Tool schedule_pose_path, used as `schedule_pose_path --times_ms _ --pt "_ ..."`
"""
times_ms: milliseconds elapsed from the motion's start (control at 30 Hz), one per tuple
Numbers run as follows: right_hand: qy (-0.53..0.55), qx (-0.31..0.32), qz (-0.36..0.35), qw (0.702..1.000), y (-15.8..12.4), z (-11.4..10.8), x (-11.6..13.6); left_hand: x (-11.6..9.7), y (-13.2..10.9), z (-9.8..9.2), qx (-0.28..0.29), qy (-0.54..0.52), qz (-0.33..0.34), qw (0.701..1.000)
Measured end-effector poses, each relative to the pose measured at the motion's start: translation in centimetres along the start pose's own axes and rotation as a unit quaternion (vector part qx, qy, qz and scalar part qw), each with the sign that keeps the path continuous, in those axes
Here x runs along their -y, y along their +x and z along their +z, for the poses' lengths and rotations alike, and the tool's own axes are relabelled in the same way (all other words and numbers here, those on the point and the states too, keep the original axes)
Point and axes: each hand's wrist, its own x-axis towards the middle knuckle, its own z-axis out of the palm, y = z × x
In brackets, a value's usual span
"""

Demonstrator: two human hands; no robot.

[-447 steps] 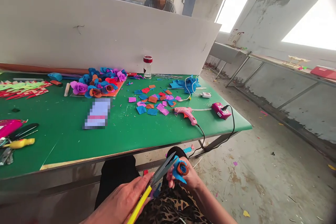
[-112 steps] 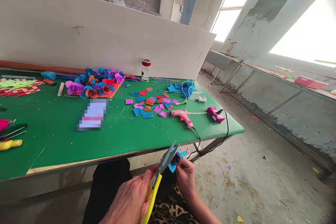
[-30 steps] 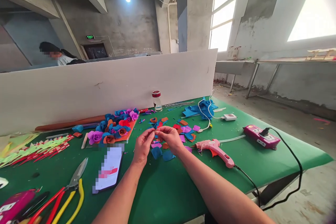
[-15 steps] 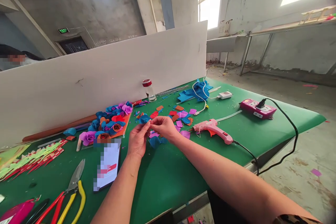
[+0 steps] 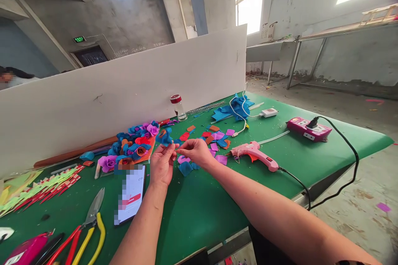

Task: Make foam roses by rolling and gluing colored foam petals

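Observation:
My left hand (image 5: 162, 165) is closed in a pinch below a blue paper flower (image 5: 164, 136) with an orange-brown centre, which stands tilted above the fingertips. Thumb and fingers of my right hand (image 5: 198, 152) are pinched together just right of the left fingertips; what they grip is too small to make out. Loose petals lie under and beyond the hands, among them a purple petal (image 5: 221, 160) and a blue petal (image 5: 185, 168). A pink glue gun (image 5: 256, 155) rests on its side to the right of my right hand.
Finished paper flowers (image 5: 133, 145) are heaped at left, near a phone (image 5: 132, 198). Red-and-yellow-handled shears (image 5: 88, 223) lie front left. A lidded glass jar (image 5: 180, 112) stands by the white partition (image 5: 124, 95). A pink power strip (image 5: 307, 129) with a black cord sits right.
The blue flower has risen above my left fingertips and turned, so its orange-brown centre shows. Both hands stay close together; the view has shifted slightly.

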Motion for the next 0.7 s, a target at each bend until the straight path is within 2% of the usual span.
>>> schedule_pose_path --times_ms 100,233,433,533,633,700 --pt "0.016 0.0 0.001 1.0 -0.2 0.1 -0.1 0.0 -0.1 0.1 -0.006 0.007 0.013 1.0" --pt "0.052 0.018 0.031 0.998 -0.5 0.1 0.3 0.0 0.0 -0.2 0.026 0.008 -0.002 1.0" --pt "0.064 0.076 0.022 0.995 -1.0 0.4 0.7 -0.2 -0.1 -0.8 0.027 -0.015 0.0 1.0" --pt "0.036 0.051 0.015 0.998 -2.2 0.3 1.6 -0.3 -0.1 -1.0 0.019 -0.024 -0.002 1.0" --pt "-0.013 0.004 -0.014 1.0 -4.8 -1.9 3.5 -0.4 0.0 -1.1 0.013 -0.024 -0.013 1.0" --pt "-0.071 -0.025 -0.05 0.996 -6.8 -5.1 5.2 -0.3 0.2 -1.1 0.007 -0.034 -0.009 0.999"
